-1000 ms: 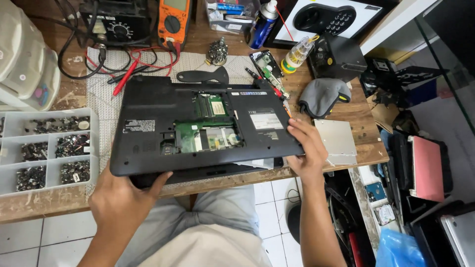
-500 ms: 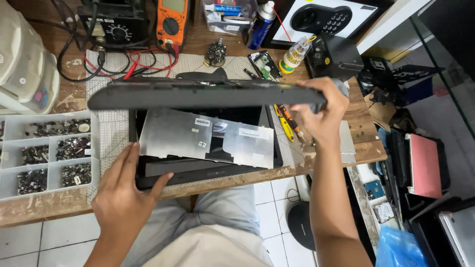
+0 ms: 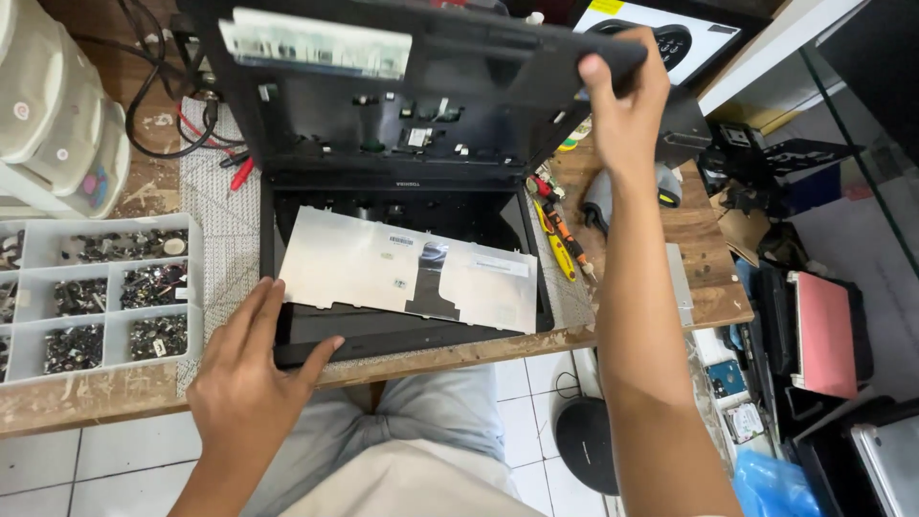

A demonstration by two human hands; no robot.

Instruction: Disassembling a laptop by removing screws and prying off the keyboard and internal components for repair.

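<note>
Black laptop base (image 3: 421,86) (upright) in right hand (image 3: 622,105)

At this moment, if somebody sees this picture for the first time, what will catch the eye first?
First, the big black laptop shell, tilted up at the top centre, with the right hand gripping its right corner. Below it, a silvery keyboard back lies on the black lower part, where the left hand presses the front left corner. At the left, a clear tray holds screws.
</note>
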